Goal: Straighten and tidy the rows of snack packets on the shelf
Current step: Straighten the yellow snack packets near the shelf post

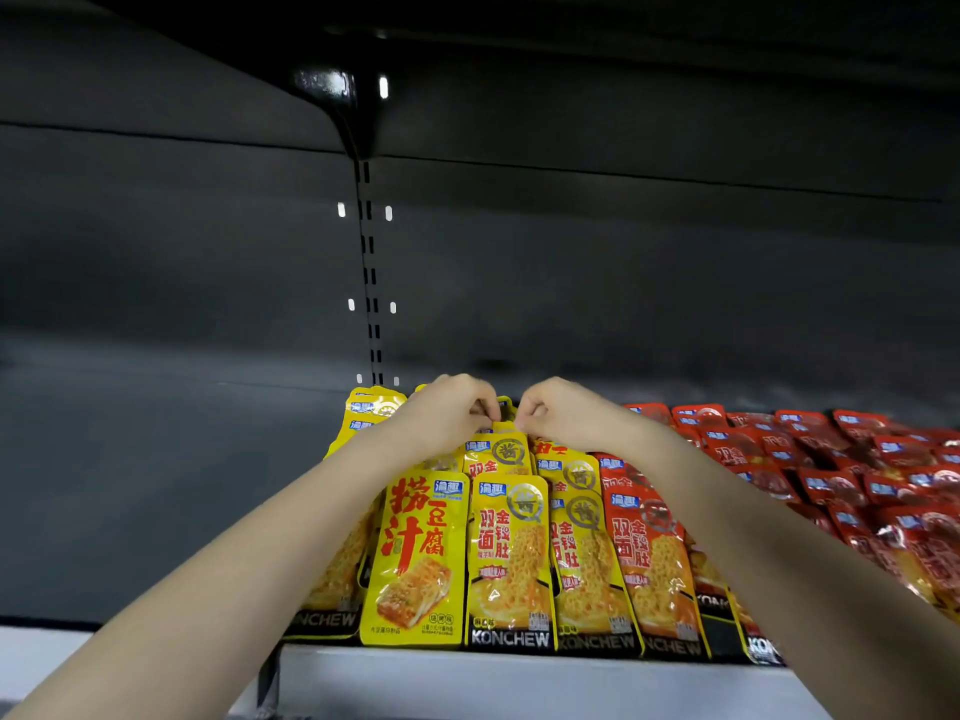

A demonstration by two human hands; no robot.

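Two forearms reach over the shelf edge (519,678). Left hand (447,413) and right hand (558,413): fingers curled, each pinching a top corner of a yellow packet (500,452) at the back of the middle row, probably to square it. Red packets (831,459): to the right, jumbled.

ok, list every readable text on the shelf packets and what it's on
"KONCHEW": bottom band, middle yellow packet
"捞汁豆腐": yellow tofu packet
"双面金钱肚": middle yellow packet, red packet
"酱": round seal, middle yellow packet
Blue corner logos, fine print: too blurred to read.
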